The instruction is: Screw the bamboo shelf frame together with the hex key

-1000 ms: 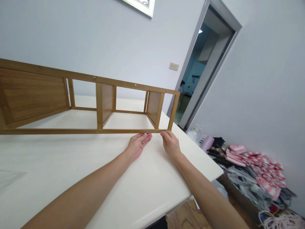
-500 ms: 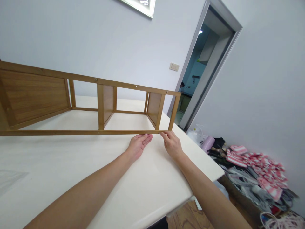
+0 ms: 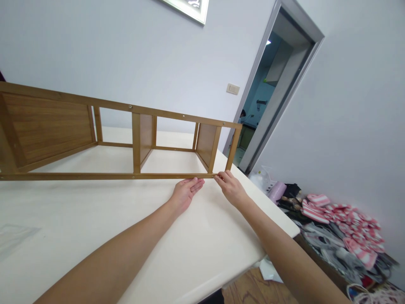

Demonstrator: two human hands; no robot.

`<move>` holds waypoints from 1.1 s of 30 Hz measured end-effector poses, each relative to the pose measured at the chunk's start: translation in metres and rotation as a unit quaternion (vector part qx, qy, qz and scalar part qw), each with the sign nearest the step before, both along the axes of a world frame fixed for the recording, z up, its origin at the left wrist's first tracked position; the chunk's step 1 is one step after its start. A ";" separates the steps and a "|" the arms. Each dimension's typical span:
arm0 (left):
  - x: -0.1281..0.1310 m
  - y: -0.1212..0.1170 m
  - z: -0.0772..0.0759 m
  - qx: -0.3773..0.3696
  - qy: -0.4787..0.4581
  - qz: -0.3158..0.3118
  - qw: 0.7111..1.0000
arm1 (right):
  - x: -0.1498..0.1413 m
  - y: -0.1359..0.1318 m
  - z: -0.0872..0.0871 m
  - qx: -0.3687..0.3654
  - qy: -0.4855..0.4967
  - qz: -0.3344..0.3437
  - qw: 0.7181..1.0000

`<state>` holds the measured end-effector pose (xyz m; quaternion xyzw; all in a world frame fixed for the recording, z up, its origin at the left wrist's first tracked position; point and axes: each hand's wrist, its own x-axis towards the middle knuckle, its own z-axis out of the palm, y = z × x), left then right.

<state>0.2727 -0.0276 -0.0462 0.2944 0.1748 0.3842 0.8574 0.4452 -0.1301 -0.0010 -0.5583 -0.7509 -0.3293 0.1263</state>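
From where I stand, the wooden shelf unit (image 3: pixel 136 141) lies on its side across the white counter (image 3: pixel 202 236), its open side facing the person. At the end of the unit nearest the doorway (image 3: pixel 262 93), both hands are at the lower rail (image 3: pixel 171 176). The right hand (image 3: pixel 232 188) is by the corner, thumb and forefinger bent in close to the rail; whether they pinch its edge, a small fitting or nothing, I can't tell. The left hand (image 3: pixel 183 195) is just beside it, palm partly turned up, fingers straight and fairly close together, their tips at the rail's underside, apparently touching. That looks to me like steadying, with the finer work falling to the right hand

The upper rail (image 3: pixel 161 112) has small round fittings (image 3: pixel 130 107) set along it, and a shelf panel (image 3: pixel 206 141) stands upright between the rails near the hands. Behind the unit, a light switch (image 3: pixel 233 88) is on the wall; beyond its corner end, pink-and-white striped cloth (image 3: pixel 351 215) is heaped low down, past the counter's edge
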 end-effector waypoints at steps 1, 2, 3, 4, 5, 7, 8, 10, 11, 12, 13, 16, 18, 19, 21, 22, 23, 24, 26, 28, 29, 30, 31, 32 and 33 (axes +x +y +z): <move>0.000 0.000 0.000 0.000 0.000 0.000 1.000 | 0.001 0.000 0.000 0.004 0.004 -0.001 1.000; 0.001 0.000 0.000 -0.001 0.000 0.000 1.000 | 0.001 0.001 0.000 0.009 0.007 -0.002 1.000; 0.001 0.000 0.001 -0.003 0.001 0.000 1.000 | 0.002 0.001 0.001 0.013 0.010 -0.002 1.000; 0.001 0.000 0.001 -0.005 0.002 0.000 1.000 | 0.002 0.001 0.002 0.017 0.010 -0.003 1.000; 0.001 0.000 0.001 -0.006 0.004 0.000 1.000 | 0.002 0.001 0.003 0.021 0.008 -0.005 1.000; 0.001 0.001 0.001 -0.005 0.008 -0.001 1.000 | 0.000 0.001 0.005 0.036 0.008 -0.012 0.999; 0.002 0.001 0.001 -0.002 0.009 -0.002 1.000 | -0.001 0.001 0.006 0.046 0.011 -0.016 0.999; 0.002 0.001 0.000 0.004 0.009 -0.005 1.000 | -0.002 0.000 0.006 0.056 0.019 -0.021 0.998; 0.002 0.002 0.000 0.007 0.010 -0.007 1.000 | -0.003 0.000 0.005 0.056 0.022 -0.021 0.998; 0.002 0.002 0.000 0.008 0.010 -0.008 1.000 | -0.003 -0.001 0.004 0.054 0.022 -0.019 0.998; 0.002 0.003 0.000 0.009 0.010 -0.009 1.000 | -0.004 -0.002 0.002 0.051 0.019 -0.017 0.998; 0.002 0.004 0.001 0.008 0.012 -0.009 1.000 | -0.004 -0.003 -0.002 0.054 -0.002 -0.017 0.998; 0.002 0.004 0.002 0.005 0.014 -0.008 1.000 | -0.003 -0.003 -0.004 0.052 -0.019 -0.024 0.998; 0.002 0.004 0.002 0.003 0.015 -0.007 1.000 | -0.003 -0.003 -0.004 0.049 -0.026 -0.028 0.998; 0.002 0.005 0.002 -0.001 0.014 -0.007 1.000 | -0.002 -0.003 -0.005 0.046 -0.035 -0.036 0.998; 0.002 0.005 0.002 -0.001 0.014 -0.007 1.000 | -0.002 -0.002 -0.006 0.047 -0.035 -0.039 0.998; 0.002 0.005 0.001 -0.002 0.014 -0.008 1.000 | -0.002 -0.002 -0.007 0.048 -0.033 -0.042 0.997; 0.002 0.006 0.001 -0.002 0.014 -0.009 1.000 | -0.002 -0.002 -0.008 0.051 -0.028 -0.045 0.997; 0.003 0.006 0.000 -0.003 0.014 -0.009 1.000 | -0.002 -0.001 -0.010 0.059 -0.018 -0.051 0.997; 0.003 0.006 0.001 -0.003 0.014 -0.009 1.000 | -0.004 -0.001 -0.012 0.071 -0.014 -0.059 0.996; 0.003 0.006 0.001 -0.004 0.014 -0.008 1.000 | -0.005 0.000 -0.013 0.077 -0.015 -0.064 0.995; 0.003 0.005 0.002 -0.005 0.015 -0.008 1.000 | -0.006 0.000 -0.013 0.083 -0.014 -0.069 0.994; 0.002 0.005 0.003 -0.007 0.017 -0.008 1.000 | -0.007 0.000 -0.013 0.086 -0.013 -0.072 0.994; 0.002 0.005 0.004 -0.008 0.018 -0.008 1.000 | -0.007 0.000 -0.014 0.089 -0.011 -0.075 0.993; 0.002 0.004 0.004 -0.008 0.019 -0.008 1.000 | -0.008 0.001 -0.014 0.091 -0.008 -0.076 0.993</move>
